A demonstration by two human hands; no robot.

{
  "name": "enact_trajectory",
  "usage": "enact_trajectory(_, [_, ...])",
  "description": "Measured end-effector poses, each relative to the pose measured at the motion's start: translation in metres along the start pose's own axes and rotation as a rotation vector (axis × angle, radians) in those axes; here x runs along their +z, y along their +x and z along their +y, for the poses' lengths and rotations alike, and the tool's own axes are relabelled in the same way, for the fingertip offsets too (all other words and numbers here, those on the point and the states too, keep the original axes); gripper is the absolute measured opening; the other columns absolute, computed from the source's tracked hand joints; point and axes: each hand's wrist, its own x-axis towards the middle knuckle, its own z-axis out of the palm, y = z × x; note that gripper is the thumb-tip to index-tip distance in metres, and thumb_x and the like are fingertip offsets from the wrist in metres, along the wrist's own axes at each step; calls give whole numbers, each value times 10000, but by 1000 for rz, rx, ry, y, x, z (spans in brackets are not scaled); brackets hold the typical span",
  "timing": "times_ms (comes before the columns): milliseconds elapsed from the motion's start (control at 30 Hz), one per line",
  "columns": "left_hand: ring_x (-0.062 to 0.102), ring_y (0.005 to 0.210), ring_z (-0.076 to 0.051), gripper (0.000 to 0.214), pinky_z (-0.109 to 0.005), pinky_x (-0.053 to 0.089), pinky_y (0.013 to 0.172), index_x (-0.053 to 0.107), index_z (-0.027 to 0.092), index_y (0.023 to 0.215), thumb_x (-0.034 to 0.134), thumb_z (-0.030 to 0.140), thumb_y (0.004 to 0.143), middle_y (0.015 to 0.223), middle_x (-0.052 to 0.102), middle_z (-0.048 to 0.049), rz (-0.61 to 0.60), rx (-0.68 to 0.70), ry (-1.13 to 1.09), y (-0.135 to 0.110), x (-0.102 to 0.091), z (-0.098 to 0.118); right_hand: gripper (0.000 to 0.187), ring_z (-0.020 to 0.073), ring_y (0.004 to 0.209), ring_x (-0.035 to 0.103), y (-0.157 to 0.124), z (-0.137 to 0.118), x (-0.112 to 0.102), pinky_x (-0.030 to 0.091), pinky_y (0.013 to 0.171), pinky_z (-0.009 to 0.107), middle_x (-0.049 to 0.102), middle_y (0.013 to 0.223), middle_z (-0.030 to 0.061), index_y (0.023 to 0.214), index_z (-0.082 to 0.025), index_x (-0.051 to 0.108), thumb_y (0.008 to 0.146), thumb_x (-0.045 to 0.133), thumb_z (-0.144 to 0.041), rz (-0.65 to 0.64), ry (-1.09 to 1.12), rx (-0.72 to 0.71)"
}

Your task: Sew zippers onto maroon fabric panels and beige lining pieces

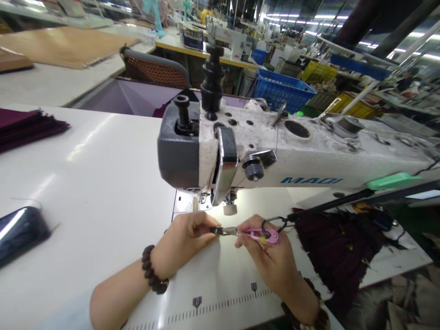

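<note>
My right hand [271, 261] is closed round pink thread snips [263, 235], blades pointing left. My left hand [187, 243], with a dark bead bracelet on the wrist, is pinched shut on something small and dark at the tips of the snips; I cannot make out what it is. Both hands rest on the white table [103, 183] just in front of the needle area of the white sewing machine [275, 156] marked MAQI.
A dark phone [19, 231] lies at the left edge. Folded maroon fabric [24, 126] sits far left, and more dark maroon pieces [340, 243] lie right of the hands. A ruler scale [213, 305] is printed on the table front. A blue crate [282, 89] stands behind.
</note>
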Motion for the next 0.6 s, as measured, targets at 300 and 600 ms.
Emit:
enact_trajectory(300, [639,701,-178,94,-260,513,629,604,149,785,617,220,723,773,684,-39,-66,-98,-179,7,-2,-7,71,112,620,590,7,4,-1,475,581,216,593,705,8,808,-173,582,832,516,-173,17,0,-44])
enact_trajectory(600, [635,691,-172,103,-239,491,599,602,154,767,630,235,710,780,691,-39,-60,-105,-199,6,-2,-7,58,100,625,597,5,7,1,471,580,201,587,708,-2,860,-174,571,834,523,-155,11,74,-34])
